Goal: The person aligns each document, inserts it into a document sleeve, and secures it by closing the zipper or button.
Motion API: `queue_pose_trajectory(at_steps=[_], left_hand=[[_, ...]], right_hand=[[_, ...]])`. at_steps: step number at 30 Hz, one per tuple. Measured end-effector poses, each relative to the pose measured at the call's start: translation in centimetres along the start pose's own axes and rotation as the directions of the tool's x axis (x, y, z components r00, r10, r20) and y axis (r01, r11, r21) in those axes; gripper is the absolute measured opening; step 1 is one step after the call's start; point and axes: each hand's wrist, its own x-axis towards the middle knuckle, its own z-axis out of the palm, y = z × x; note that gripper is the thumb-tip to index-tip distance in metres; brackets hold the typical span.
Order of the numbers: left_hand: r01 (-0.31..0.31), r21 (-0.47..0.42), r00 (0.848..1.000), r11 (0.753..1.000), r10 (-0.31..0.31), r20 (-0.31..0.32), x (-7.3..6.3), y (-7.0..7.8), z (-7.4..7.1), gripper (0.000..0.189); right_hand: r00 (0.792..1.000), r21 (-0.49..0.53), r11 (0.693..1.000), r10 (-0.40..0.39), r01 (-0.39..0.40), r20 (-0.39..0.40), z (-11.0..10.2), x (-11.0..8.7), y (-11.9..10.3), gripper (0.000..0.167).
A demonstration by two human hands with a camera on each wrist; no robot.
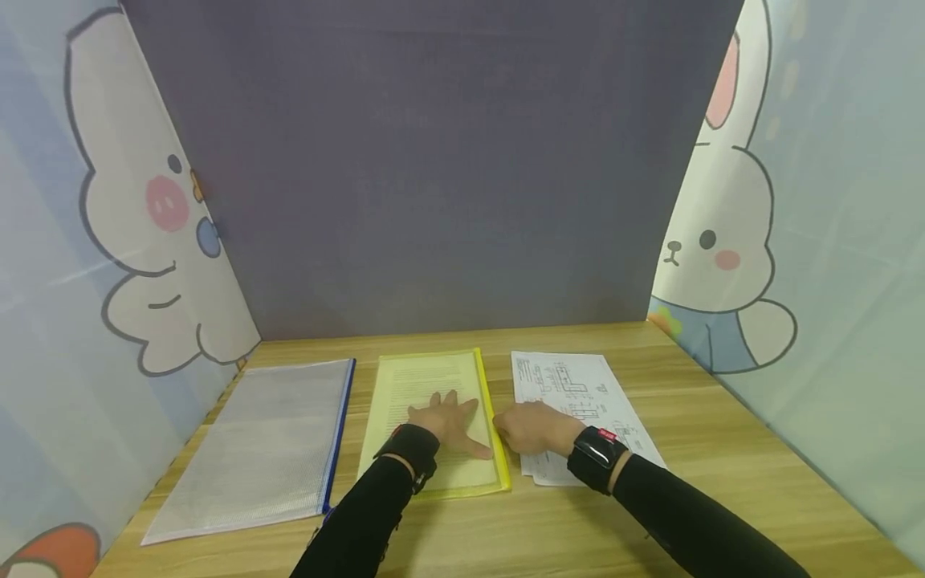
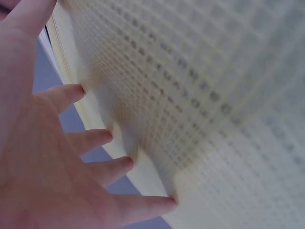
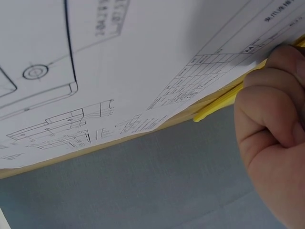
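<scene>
A yellow mesh zipper folder (image 1: 426, 373) lies on the table with a printed sheet showing through it. My left hand (image 1: 448, 425) rests on the folder with its fingers spread, and in the left wrist view the fingertips (image 2: 162, 204) press into the mesh. My right hand (image 1: 535, 427) has its fingers curled and pinches at the folder's yellow zip edge (image 1: 482, 377); whatever small part lies between finger and thumb is hidden. In the right wrist view, the curled fingers (image 3: 267, 107) cover part of that yellow strip (image 3: 219, 102).
To the right, partly under my right wrist, lie loose sheets with technical drawings (image 1: 571, 385). A clear mesh folder with a blue zip edge (image 1: 275, 441) lies at the left. A grey panel (image 1: 448, 177) stands behind the wooden table (image 1: 723, 482), with printed curtains at both sides.
</scene>
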Motion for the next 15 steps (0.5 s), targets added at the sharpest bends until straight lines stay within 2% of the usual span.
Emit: queue_pose_trajectory(at_steps=[6,9,15], left_hand=[[-0.106,-0.029,0.992,0.994,0.104,-0.065,-0.6,0.4,0.1,0.088],[-0.1,-0.03,0.993,0.995,0.098,-0.06,-1.4,0.7,-0.1,0.086],[-0.045,0.009,0.999,0.999,0.045,0.003,-3.2,0.4,0.3,0.1]], right_hand=[[1.0,-0.005,1.0,-0.006,0.006,-0.003,-0.2,0.0,-0.2,0.017],[1.0,-0.008,1.0,-0.009,0.009,-0.015,-0.1,0.0,-0.2,0.016],[1.0,-0.033,0.999,-0.014,0.013,-0.02,0.3,0.0,0.0,0.018]])
